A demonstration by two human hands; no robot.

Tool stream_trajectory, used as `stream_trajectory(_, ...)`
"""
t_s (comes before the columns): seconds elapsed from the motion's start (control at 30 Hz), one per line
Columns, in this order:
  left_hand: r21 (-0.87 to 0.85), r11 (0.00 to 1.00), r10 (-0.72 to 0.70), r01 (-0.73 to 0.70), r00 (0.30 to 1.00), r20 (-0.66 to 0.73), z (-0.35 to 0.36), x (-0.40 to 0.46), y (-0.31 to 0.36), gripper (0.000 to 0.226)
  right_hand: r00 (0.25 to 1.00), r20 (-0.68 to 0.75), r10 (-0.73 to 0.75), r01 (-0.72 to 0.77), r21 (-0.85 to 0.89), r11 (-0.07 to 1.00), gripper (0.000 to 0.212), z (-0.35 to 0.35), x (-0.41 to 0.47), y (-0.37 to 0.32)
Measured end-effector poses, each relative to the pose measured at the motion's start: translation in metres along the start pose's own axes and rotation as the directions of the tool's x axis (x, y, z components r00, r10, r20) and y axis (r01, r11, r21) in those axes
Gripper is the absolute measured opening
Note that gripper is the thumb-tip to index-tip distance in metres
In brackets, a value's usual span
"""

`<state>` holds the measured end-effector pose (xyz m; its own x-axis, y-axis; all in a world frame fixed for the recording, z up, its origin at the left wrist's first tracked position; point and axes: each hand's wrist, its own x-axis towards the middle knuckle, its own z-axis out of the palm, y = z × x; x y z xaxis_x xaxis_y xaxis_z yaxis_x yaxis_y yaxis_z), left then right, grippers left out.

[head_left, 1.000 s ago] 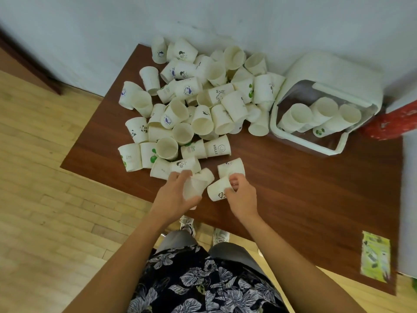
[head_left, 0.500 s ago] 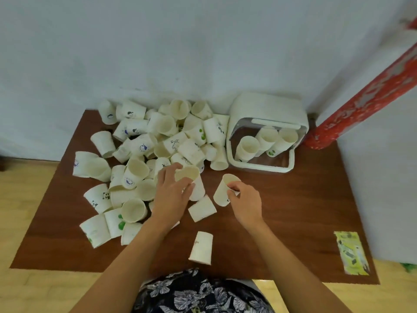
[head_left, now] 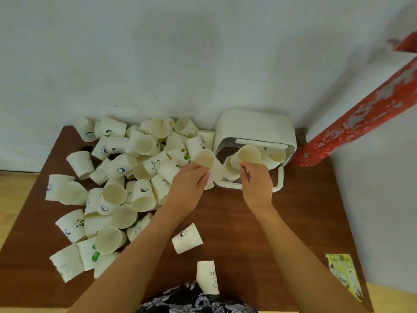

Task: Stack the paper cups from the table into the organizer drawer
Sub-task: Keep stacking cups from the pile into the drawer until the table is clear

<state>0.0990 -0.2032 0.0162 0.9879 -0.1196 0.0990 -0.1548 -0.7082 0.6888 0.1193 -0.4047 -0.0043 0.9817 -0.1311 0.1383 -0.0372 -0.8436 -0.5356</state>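
Note:
Each of my hands grips a white paper cup at the open front of the white organizer drawer (head_left: 255,127). My left hand (head_left: 189,184) holds a cup (head_left: 204,158) just left of the drawer's front corner, its mouth tilted toward me. The cup (head_left: 249,154) that my right hand (head_left: 256,181) pinches by the rim sits over the drawer opening. Inside the drawer lie other cups (head_left: 276,155) on their sides. A big heap of paper cups (head_left: 135,177) covers the left half of the brown table (head_left: 237,222).
Two loose cups lie near the front edge: a tipped cup (head_left: 187,238) and an upside-down cup (head_left: 207,276). A green leaflet (head_left: 344,276) lies at the front right. A red pipe (head_left: 361,114) slants beside the drawer, and a pale wall backs the table.
Both hands have carried their cups away from the table's front to the drawer's opening. The camera has tilted up and shows more of the wall.

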Motion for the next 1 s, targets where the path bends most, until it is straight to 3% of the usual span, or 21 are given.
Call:
stream_trajectory(0.17,0.018,1.0,-0.001,0.001,1.0,-0.011,0.015,0.025,0.018,0.026,0.964,0.263,-0.032,0.057,-0.09,0.994,0.022,0.029,0.024,0.03)
stream_trajectory(0.3,0.073,0.997,0.033,-0.033,0.999,0.001,0.026,0.038,0.026,0.024,0.924,0.369,-0.094,0.137,-0.091,0.986,0.019,0.043,0.029,0.042)
stream_trajectory(0.43,0.115,0.992,0.041,-0.044,0.999,0.029,0.04,0.05,0.036,0.023,0.924,0.348,-0.16,0.176,-0.014,0.984,0.016,0.041,0.029,0.049)
stream_trajectory(0.63,0.201,0.978,0.047,-0.06,0.996,0.07,0.063,0.061,0.042,0.02,0.987,0.161,0.007,-0.037,0.187,0.982,0.017,0.023,0.024,0.071)
stream_trajectory(1.0,0.284,0.956,0.007,-0.08,0.968,0.25,0.1,0.082,0.056,0.028,0.984,0.176,0.041,-0.085,0.248,0.965,0.014,0.011,0.029,0.09)
